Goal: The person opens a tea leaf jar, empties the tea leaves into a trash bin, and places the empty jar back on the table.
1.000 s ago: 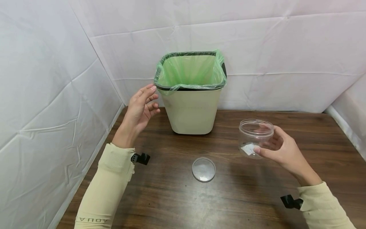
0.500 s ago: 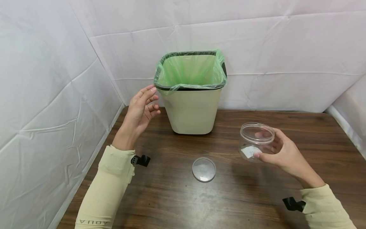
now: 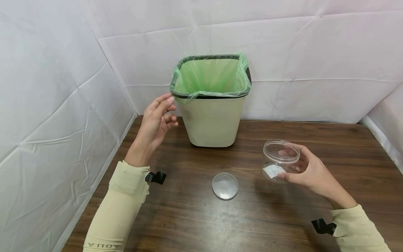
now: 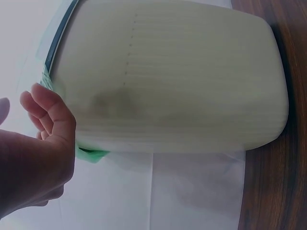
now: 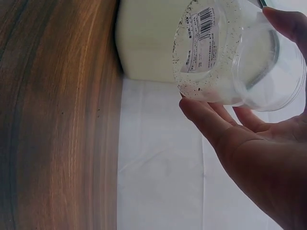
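My right hand (image 3: 310, 171) grips a clear plastic jar (image 3: 281, 154), its open mouth up and tipped a little toward me. The right wrist view shows a barcode label (image 5: 204, 40) on the jar's bottom, with dark specks around it. At the left front corner of a beige trash bin (image 3: 212, 122), my left hand (image 3: 154, 122) is raised with relaxed fingers, fingertips right at the rim. A green bag (image 3: 206, 75) lines the bin and folds over its dark rim. On the table lies a round clear lid (image 3: 225, 186), between the two hands.
The brown wooden table (image 3: 189, 220) runs back to white cloth walls (image 3: 299, 52) behind and at both sides. The bin stands near the table's back edge. Black wrist mounts (image 3: 323, 226) stick out from the sleeves.
My right hand has lowered the jar slightly, and its mouth has tipped more toward me. The left hand has stayed almost still by the bin's rim.
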A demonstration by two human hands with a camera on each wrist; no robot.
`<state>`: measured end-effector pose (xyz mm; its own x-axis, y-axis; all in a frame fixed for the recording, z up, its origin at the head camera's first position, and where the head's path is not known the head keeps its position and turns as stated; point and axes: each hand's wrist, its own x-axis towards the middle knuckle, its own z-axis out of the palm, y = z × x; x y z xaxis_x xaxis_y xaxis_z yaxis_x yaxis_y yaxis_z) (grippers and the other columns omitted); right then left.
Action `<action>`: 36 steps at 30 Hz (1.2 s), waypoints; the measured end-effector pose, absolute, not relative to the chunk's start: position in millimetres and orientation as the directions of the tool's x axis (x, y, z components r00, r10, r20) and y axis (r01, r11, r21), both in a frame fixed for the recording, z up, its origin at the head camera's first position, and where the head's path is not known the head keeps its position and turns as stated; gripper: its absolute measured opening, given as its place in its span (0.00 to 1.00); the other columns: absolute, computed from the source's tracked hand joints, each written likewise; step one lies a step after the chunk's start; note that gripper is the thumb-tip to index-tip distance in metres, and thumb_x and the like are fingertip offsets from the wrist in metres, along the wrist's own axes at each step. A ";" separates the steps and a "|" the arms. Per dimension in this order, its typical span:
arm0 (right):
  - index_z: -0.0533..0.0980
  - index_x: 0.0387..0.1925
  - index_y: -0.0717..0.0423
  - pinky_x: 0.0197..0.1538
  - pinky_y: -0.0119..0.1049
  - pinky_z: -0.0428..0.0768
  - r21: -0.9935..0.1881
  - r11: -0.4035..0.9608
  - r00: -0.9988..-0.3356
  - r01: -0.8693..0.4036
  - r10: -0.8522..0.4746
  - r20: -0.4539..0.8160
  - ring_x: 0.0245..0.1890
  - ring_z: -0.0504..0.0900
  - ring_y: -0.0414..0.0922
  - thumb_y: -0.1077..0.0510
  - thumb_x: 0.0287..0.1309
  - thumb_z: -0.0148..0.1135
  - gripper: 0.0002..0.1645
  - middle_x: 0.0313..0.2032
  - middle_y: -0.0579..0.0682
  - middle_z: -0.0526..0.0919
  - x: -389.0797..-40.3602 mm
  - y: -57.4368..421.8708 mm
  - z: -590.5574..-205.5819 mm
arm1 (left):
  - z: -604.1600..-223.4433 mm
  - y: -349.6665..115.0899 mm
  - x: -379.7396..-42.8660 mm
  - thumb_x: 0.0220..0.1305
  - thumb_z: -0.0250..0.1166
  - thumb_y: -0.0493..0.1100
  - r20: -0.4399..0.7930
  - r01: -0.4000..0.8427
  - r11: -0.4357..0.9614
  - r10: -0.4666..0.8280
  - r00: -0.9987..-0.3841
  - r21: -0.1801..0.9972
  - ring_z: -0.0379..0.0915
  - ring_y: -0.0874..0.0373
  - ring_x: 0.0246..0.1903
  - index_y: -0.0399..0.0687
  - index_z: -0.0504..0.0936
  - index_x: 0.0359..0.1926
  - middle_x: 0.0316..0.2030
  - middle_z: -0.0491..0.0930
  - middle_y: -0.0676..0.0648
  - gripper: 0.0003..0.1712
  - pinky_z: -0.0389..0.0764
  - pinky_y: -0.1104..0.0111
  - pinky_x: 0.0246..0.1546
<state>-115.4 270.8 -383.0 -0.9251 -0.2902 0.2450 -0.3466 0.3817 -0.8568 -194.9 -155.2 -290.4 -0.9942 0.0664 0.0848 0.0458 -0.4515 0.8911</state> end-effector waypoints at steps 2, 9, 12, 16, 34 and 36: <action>0.61 0.69 0.65 0.48 0.28 0.81 -0.858 0.381 -0.925 -0.344 -0.294 0.241 0.47 0.84 0.36 0.71 0.47 0.78 0.50 0.56 0.51 0.80 -115.4 271.0 -384.0 | -289.9 -154.1 -193.9 0.72 0.63 0.43 0.094 0.056 -0.449 0.064 -0.993 0.892 0.71 0.60 0.20 0.46 0.72 0.60 0.34 0.74 0.49 0.19 0.79 0.71 0.24; 0.62 0.70 0.63 0.49 0.27 0.80 -0.846 0.427 -0.931 -0.319 -0.306 0.197 0.47 0.84 0.36 0.67 0.48 0.80 0.50 0.57 0.58 0.79 -114.7 272.4 -389.6 | -289.7 -150.7 -192.0 0.73 0.62 0.43 0.132 0.094 -0.447 0.055 -0.990 0.890 0.71 0.60 0.20 0.46 0.74 0.58 0.34 0.74 0.50 0.17 0.78 0.70 0.24; 0.62 0.71 0.61 0.49 0.25 0.79 -0.833 0.457 -0.934 -0.311 -0.308 0.180 0.47 0.83 0.35 0.65 0.48 0.80 0.51 0.57 0.60 0.79 -113.9 274.0 -393.3 | -290.6 -149.8 -191.3 0.73 0.62 0.42 0.142 0.103 -0.448 0.054 -0.988 0.888 0.71 0.60 0.20 0.45 0.74 0.57 0.33 0.74 0.50 0.16 0.78 0.70 0.23; 0.62 0.71 0.61 0.49 0.25 0.79 -0.832 0.464 -0.934 -0.305 -0.315 0.166 0.47 0.82 0.33 0.64 0.47 0.81 0.52 0.58 0.62 0.78 -113.0 275.0 -397.4 | -292.0 -148.4 -190.2 0.73 0.61 0.42 0.151 0.111 -0.443 0.056 -0.987 0.890 0.70 0.60 0.20 0.45 0.74 0.57 0.33 0.74 0.50 0.15 0.78 0.70 0.23; 0.62 0.70 0.60 0.55 0.57 0.77 -0.690 0.686 -0.960 -0.230 -0.274 0.048 0.57 0.78 0.64 0.41 0.43 0.83 0.60 0.60 0.63 0.75 -108.7 274.6 -402.4 | -296.8 -142.6 -188.9 0.72 0.62 0.41 0.144 0.108 -0.422 0.055 -0.988 0.900 0.70 0.60 0.20 0.43 0.73 0.58 0.35 0.73 0.48 0.17 0.78 0.70 0.24; 0.62 0.70 0.60 0.55 0.57 0.77 -0.688 0.690 -0.963 -0.225 -0.267 0.046 0.57 0.78 0.63 0.40 0.43 0.83 0.60 0.59 0.63 0.76 -108.6 274.9 -403.8 | -297.7 -142.4 -188.9 0.72 0.62 0.41 0.145 0.110 -0.417 0.054 -0.988 0.902 0.70 0.60 0.20 0.42 0.73 0.59 0.35 0.73 0.48 0.18 0.78 0.70 0.24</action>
